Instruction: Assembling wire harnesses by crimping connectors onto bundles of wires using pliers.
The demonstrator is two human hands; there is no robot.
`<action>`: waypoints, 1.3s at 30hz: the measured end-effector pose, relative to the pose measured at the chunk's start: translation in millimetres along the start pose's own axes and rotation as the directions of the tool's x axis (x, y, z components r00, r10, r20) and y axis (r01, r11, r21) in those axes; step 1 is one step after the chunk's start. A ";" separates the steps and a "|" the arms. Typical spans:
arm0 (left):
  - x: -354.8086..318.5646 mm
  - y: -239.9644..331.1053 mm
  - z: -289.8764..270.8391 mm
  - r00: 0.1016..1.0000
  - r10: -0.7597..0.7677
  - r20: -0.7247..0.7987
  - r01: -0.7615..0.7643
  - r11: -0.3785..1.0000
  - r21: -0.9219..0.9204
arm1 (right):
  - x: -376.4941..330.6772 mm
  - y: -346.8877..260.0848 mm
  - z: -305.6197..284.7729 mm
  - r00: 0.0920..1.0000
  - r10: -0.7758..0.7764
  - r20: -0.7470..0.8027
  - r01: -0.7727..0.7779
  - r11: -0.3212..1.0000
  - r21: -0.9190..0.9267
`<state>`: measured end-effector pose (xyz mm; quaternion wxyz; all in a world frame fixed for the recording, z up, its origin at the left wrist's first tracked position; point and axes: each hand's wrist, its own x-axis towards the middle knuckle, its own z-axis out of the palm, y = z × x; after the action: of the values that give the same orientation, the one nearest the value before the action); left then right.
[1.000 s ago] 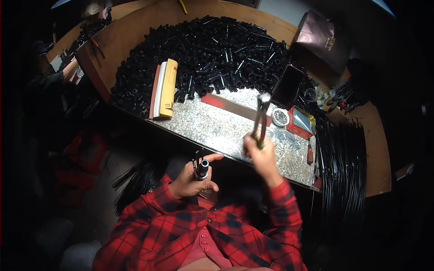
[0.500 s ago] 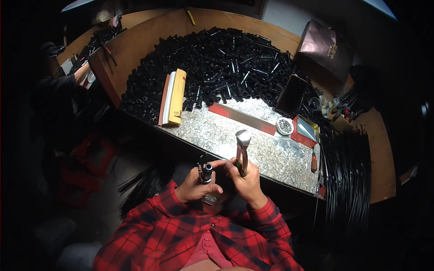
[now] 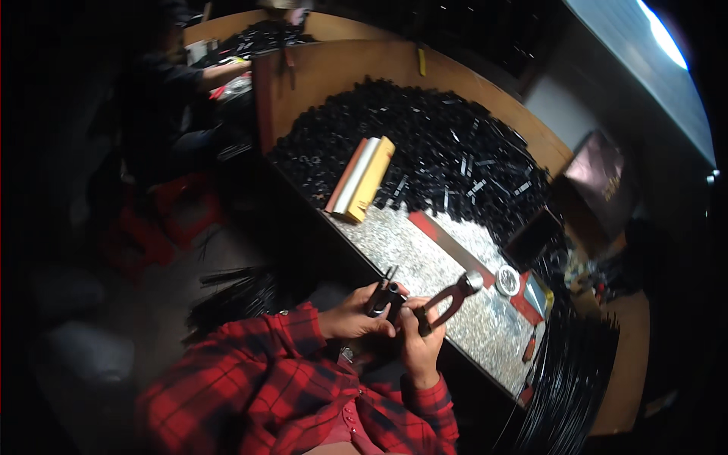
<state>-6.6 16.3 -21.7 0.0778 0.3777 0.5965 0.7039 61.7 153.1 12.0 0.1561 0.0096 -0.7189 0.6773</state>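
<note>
My left hand (image 3: pixel 355 315) grips a small black tube part (image 3: pixel 383 294) just in front of my chest, below the table's near edge. My right hand (image 3: pixel 415 337) is wrapped around the handles of metal pincers (image 3: pixel 451 296), whose head points up and to the right over the speckled table top (image 3: pixel 425 262). The two hands touch each other, and the pincers' handles lie right beside the black part. Red plaid sleeves cover both forearms.
A big heap of black tube parts (image 3: pixel 425 144) fills the far table. A yellow and white block (image 3: pixel 362 178) lies at its edge, with a red bar (image 3: pixel 447 243), a tape roll (image 3: pixel 506 280) and black rods (image 3: pixel 569 379) to the right. Another person (image 3: pixel 171 83) works at far left.
My right hand has come down from over the table with the pincers and met my left hand. The view has swung, so the table now sits up and to the right.
</note>
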 end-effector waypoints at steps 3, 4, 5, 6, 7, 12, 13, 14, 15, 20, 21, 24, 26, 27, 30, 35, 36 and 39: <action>-3.2 -0.1 0.5 0.998 -0.051 0.049 0.062 0.962 -0.267 | -3.0 0.7 12.8 0.992 -0.122 0.036 0.121 0.992 0.023; -4.3 -2.8 -0.3 0.999 -0.045 0.016 0.048 0.965 -0.257 | -3.8 2.7 15.4 0.989 -0.145 0.031 0.145 0.989 0.005; -5.8 -6.9 -1.2 0.999 -0.032 0.020 0.035 0.974 -0.224 | -4.3 4.7 17.7 0.985 -0.168 0.025 0.169 0.986 -0.013; -5.9 -9.3 -0.8 0.999 -0.019 0.034 0.026 0.980 -0.196 | -5.3 5.8 18.1 0.982 -0.191 0.008 0.191 0.981 -0.036; -6.2 -10.6 -1.4 0.999 -0.009 0.051 0.017 0.986 -0.168 | -6.0 6.7 18.3 0.981 -0.193 0.028 0.194 0.980 -0.034; -6.9 -5.9 -3.1 0.999 -0.004 0.042 0.010 0.990 -0.143 | -8.6 6.0 20.3 0.980 -0.198 0.023 0.198 0.979 -0.040; -7.6 -6.0 -2.8 0.999 -0.010 0.042 0.016 0.986 -0.166 | -9.4 4.6 22.0 0.980 -0.199 0.011 0.199 0.979 -0.040; -7.7 -6.6 -2.4 0.999 -0.013 0.043 0.021 0.982 -0.189 | -9.3 4.3 23.1 0.980 -0.201 -0.001 0.201 0.979 -0.040; -7.8 -7.1 -2.3 0.999 -0.018 0.044 0.027 0.977 -0.212 | -9.1 4.9 23.5 0.980 -0.201 0.002 0.201 0.979 -0.040; -9.4 -9.9 -3.7 0.999 -0.009 0.037 0.015 0.986 -0.163 | -10.6 6.7 25.5 0.975 -0.220 0.018 0.220 0.975 -0.020; -9.9 -9.3 -3.8 0.999 -0.013 0.039 0.019 0.985 -0.172 | -11.0 5.9 25.7 0.978 -0.209 0.029 0.209 0.978 -0.011; -11.2 -7.9 -4.3 0.999 -0.025 0.041 0.032 0.982 -0.189 | -10.0 9.5 26.0 0.975 -0.218 0.042 0.219 0.976 -0.022; -11.2 -7.1 -5.0 0.999 -0.021 0.047 0.029 0.984 -0.175 | -9.1 11.3 26.8 0.964 -0.264 0.042 0.266 0.962 -0.064; -11.1 -6.5 -5.4 0.999 -0.018 0.050 0.026 0.986 -0.168 | -9.8 11.5 27.2 0.964 -0.262 0.042 0.264 0.962 -0.063; -11.5 -3.2 -6.8 0.998 -0.030 0.046 0.037 0.987 -0.154 | -10.9 8.2 30.4 0.969 -0.245 0.021 0.246 0.968 -0.045; -10.9 -1.7 -7.9 0.999 -0.031 0.037 0.036 0.989 -0.146 | -11.8 11.8 28.7 0.969 -0.242 0.050 0.244 0.969 -0.029; -11.2 -2.0 -8.3 0.999 -0.032 0.034 0.036 0.989 -0.144 | -11.7 13.0 28.5 0.967 -0.251 0.053 0.253 0.967 -0.039; -12.4 -5.5 -9.9 0.998 -0.018 0.054 0.027 0.983 -0.180 | -11.6 14.5 29.7 0.961 -0.269 0.061 0.272 0.961 -0.058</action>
<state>-5.9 3.2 -32.2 0.1351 0.3805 0.5323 0.7441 63.2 123.1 -5.8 0.2283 0.1205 -0.7366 0.6251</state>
